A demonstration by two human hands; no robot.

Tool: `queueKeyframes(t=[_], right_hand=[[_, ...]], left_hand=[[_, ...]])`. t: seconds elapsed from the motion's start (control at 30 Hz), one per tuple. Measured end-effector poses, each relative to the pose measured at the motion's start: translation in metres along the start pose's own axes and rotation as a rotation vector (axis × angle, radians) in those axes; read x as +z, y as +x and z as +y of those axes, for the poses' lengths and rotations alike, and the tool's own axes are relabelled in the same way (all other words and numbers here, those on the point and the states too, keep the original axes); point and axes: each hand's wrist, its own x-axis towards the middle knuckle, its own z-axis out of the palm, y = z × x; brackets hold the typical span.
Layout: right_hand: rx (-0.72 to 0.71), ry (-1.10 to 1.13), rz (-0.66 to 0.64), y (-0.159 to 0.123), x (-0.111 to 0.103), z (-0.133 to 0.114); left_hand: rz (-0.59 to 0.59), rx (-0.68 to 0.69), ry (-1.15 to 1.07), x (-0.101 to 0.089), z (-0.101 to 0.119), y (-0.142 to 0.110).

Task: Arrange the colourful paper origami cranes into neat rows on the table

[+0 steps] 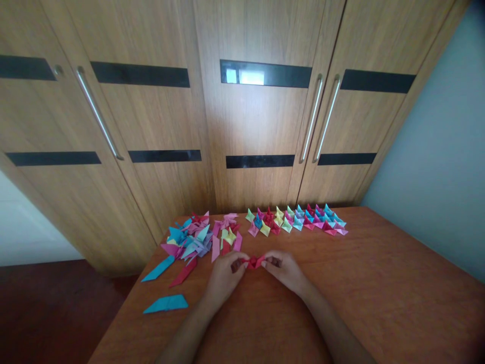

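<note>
A small red folded paper piece is held between both hands, a little in front of the table's middle. My left hand pinches its left end between thumb and fingers. At the opposite end, my right hand grips a corner in the same way. The piece has raised folds at its centre. Left of my left hand lie a flat red folded strip, a blue folded strip and another blue folded strip.
A heap of coloured folded papers covers the table's back left. Rows of finished-looking pointed paper pieces stand along the back edge. Behind the brown table rises a wooden wardrobe with metal handles; a pale wall is at right.
</note>
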Motion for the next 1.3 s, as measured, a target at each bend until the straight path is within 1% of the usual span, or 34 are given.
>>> queueKeyframes(t=[0.07, 0.17, 0.23, 0.3, 0.4, 0.47, 0.53, 0.6, 0.67, 0.73, 0.83, 0.9, 0.97, 1.03, 1.13, 1.3], right_hand=[[-0.01, -0.056, 0.015, 0.0, -0.001, 0.0], [-0.027, -0.123, 0.067, -0.001, -0.005, 0.0], [-0.022, -0.148, 0.127, -0.001, -0.01, 0.001], [0.003, -0.164, 0.21, 0.0, -0.02, 0.005], [0.084, -0.173, 0.393, 0.003, -0.044, 0.018], [0.169, -0.199, 0.548, 0.003, -0.065, 0.03], [0.268, -0.279, 0.695, 0.0, -0.09, 0.044], [0.369, -0.406, 0.752, -0.005, -0.114, 0.058], [0.473, -0.554, 0.741, -0.013, -0.133, 0.07], [0.592, -0.689, 0.701, -0.02, -0.146, 0.078], [0.749, -0.816, 0.605, -0.025, -0.154, 0.082], [0.81, -0.86, 0.531, -0.024, -0.153, 0.08], [0.843, -0.888, 0.477, -0.02, -0.15, 0.077], [0.861, -0.907, 0.454, -0.015, -0.147, 0.073], [0.879, -0.932, 0.439, -0.009, -0.143, 0.07], [0.865, -0.969, 0.433, -0.003, -0.137, 0.069]], left_hand=[[0.023, -0.001, -0.011, 0.002, -0.003, -0.001], [0.113, -0.073, -0.039, 0.004, -0.007, -0.002], [0.159, -0.121, -0.076, 0.007, -0.008, -0.004], [0.167, -0.132, -0.115, 0.009, -0.006, -0.006], [0.16, -0.123, -0.144, 0.015, -0.003, -0.009], [0.141, -0.109, -0.155, 0.02, -0.003, -0.011], [0.122, -0.098, -0.163, 0.023, -0.004, -0.011], [0.118, -0.1, -0.164, 0.024, -0.005, -0.011], [0.115, -0.104, -0.162, 0.024, -0.006, -0.01], [0.102, -0.1, -0.157, 0.023, -0.005, -0.01], [0.097, -0.089, -0.143, 0.022, -0.004, -0.01], [0.102, -0.084, -0.134, 0.022, -0.004, -0.01], [0.1, -0.08, -0.123, 0.022, -0.005, -0.01], [0.091, -0.073, -0.111, 0.022, -0.006, -0.01], [0.078, -0.062, -0.109, 0.022, -0.006, -0.01], [0.059, -0.059, -0.104, 0.023, -0.006, -0.011]])
